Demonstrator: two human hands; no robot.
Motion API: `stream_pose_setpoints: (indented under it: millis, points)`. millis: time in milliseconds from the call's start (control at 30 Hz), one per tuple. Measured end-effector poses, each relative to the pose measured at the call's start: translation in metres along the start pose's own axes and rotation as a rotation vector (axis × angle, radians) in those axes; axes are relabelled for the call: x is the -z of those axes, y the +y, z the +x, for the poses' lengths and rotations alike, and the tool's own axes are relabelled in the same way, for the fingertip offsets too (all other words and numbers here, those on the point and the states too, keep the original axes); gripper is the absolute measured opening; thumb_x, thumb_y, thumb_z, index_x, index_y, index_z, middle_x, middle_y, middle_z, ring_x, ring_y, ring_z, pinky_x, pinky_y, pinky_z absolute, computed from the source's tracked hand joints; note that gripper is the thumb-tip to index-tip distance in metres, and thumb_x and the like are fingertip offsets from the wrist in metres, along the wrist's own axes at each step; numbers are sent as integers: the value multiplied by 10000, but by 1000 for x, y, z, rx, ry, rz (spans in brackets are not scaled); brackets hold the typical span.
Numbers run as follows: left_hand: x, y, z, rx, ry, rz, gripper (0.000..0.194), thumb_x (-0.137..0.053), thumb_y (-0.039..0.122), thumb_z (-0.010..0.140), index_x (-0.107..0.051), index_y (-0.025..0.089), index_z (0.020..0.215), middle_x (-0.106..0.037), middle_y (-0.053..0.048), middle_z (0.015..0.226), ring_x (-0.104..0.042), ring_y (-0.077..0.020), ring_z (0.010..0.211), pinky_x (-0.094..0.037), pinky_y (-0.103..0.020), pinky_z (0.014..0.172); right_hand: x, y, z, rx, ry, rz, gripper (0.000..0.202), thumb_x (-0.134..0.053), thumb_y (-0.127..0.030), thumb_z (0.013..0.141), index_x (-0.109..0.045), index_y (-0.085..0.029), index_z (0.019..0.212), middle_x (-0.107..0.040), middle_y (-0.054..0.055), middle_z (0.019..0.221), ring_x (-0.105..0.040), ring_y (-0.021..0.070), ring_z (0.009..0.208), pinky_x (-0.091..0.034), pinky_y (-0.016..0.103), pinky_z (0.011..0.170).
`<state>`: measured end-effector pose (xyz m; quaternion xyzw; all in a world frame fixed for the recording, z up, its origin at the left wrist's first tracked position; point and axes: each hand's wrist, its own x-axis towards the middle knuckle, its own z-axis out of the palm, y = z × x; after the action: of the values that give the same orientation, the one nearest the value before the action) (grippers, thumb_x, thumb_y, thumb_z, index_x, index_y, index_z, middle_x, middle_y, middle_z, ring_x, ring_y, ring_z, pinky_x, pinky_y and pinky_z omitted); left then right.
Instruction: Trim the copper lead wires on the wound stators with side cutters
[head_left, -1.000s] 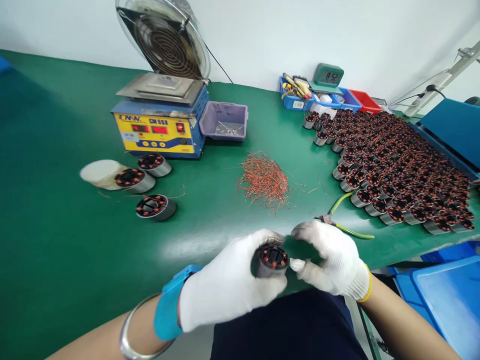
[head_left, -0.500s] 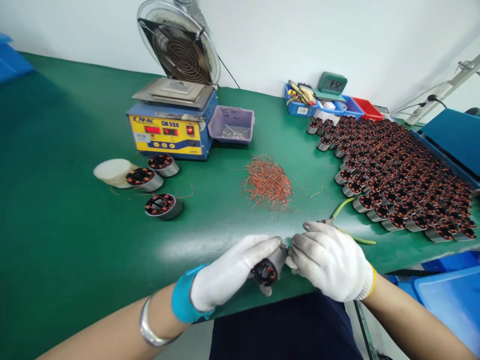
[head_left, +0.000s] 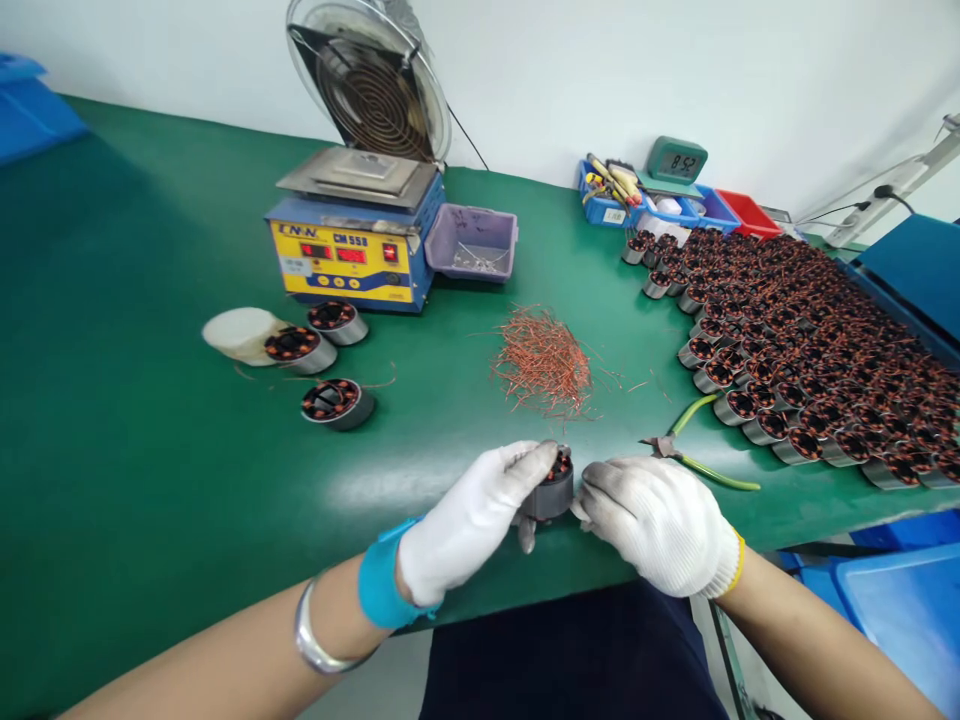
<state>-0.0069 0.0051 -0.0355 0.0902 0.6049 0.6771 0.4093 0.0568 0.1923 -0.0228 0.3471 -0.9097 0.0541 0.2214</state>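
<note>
My left hand (head_left: 480, 510), in a white glove with darkened fingertips, is closed around a motor stator (head_left: 553, 494) near the table's front edge. The stator is a grey metal ring with copper windings and black parts at its top. Just to its right is my right hand (head_left: 660, 520), also gloved, its fingers bent and pressed together near the ring's side. Whatever those fingers pinch, if anything, is hidden. Beyond the right hand lie green-handled cutting pliers (head_left: 664, 446), jaws pointing left.
A pile of copper wire offcuts (head_left: 544, 362) lies mid-table. Many stators (head_left: 780, 395) stand in rows at right. Three more stators (head_left: 337, 403) and a white round block (head_left: 241, 332) are at left. Behind them are a yellow-fronted solder pot (head_left: 352, 262) and a purple bin (head_left: 472, 262).
The stator has turned in my left hand, so its wound end now faces up instead of toward me. My right hand remains beside it. The whole view has shifted slightly.
</note>
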Motion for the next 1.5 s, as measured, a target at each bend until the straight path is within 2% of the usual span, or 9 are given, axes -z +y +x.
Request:
stream_pose_setpoints:
  millis: [133,333,433,533,733,967,1133,1333,1500]
  points:
    - [4,3,-1,54,-72,11,535,-635,567,779,-473,188,1120,-527,60,610,-500,-105,410,-417,-211,360,0,3,-1,-28,36,-20,221,-448,-130,945,-663,-126,897,-713,86,847,-643,165,711,-509,273,661]
    - [2,9,6,24,-63,122,340,-647,458,764,-488,169,684,-518,25,663,-546,-120,623,-510,-260,607,8,2,3,-25,50,1,268,-427,-164,975,-660,-127,849,-689,84,781,-627,160,687,-512,262,638]
    - [0,7,6,77,52,103,379,-628,477,764,-571,149,946,-570,-1,745,-578,-160,666,-509,-271,540,7,1,4,-21,62,31,250,-449,-153,963,-653,-130,820,-679,85,771,-621,164,685,-519,273,641]
    - [1,6,3,135,43,77,570,-584,516,786,-469,162,1217,-596,-8,766,-578,-151,552,-406,-218,371,5,1,1,-7,60,61,201,-489,-153,947,-649,-125,829,-679,92,790,-633,178,718,-530,289,654]
    - [5,6,1,132,-121,72,594,-705,368,703,-474,142,1200,-549,62,576,-523,-108,438,-456,-219,410,3,5,-8,13,120,15,118,-572,-175,910,-637,-115,988,-692,112,929,-650,217,882,-554,344,798]
    - [8,7,8,-58,166,-38,430,-707,413,730,-497,161,1009,-559,56,657,-591,-120,499,-519,-270,508,10,10,-7,13,87,28,153,-570,-244,915,-631,-103,915,-677,113,892,-620,194,767,-489,471,908]
    - [6,8,6,-77,96,96,411,-696,345,722,-484,170,1027,-600,35,719,-606,-137,547,-526,-300,570,11,3,5,-176,86,-80,203,-553,-226,888,-628,-124,1047,-667,139,1053,-603,271,991,-298,629,1036]
    - [3,2,0,-155,144,354,476,-750,339,630,-523,194,1022,-630,-33,943,-630,-207,830,-536,-343,779,-3,6,1,-183,-131,-140,228,-448,-105,930,-650,-184,861,-710,24,889,-613,178,833,-239,571,1113]
    - [6,-2,2,-164,252,473,494,-751,390,625,-495,206,1005,-631,-37,929,-628,-218,815,-532,-349,764,29,39,-43,-302,-129,-198,148,-503,-149,926,-647,-157,960,-712,73,948,-634,204,889,-381,531,1048]
